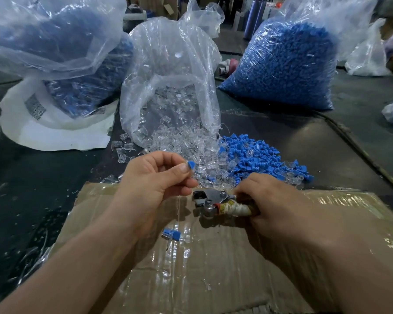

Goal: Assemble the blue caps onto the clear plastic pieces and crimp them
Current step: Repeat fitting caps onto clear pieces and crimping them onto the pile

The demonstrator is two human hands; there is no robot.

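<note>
Now our left hand (154, 184) pinches a blue cap (191, 165) just above the head of the crimper (210, 199). Our right hand (270, 200) grips the crimper's wrapped handle, its long axis pointing toward the left hand.

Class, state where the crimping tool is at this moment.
In the head view, the crimping tool is near the centre, gripped by the right hand over the taped cardboard, its metal head beside the left hand.

Single head-worn view (wide-angle) looked forward and down, close over the left hand (154, 184) and right hand (266, 200) at the surface (327, 143).
</note>
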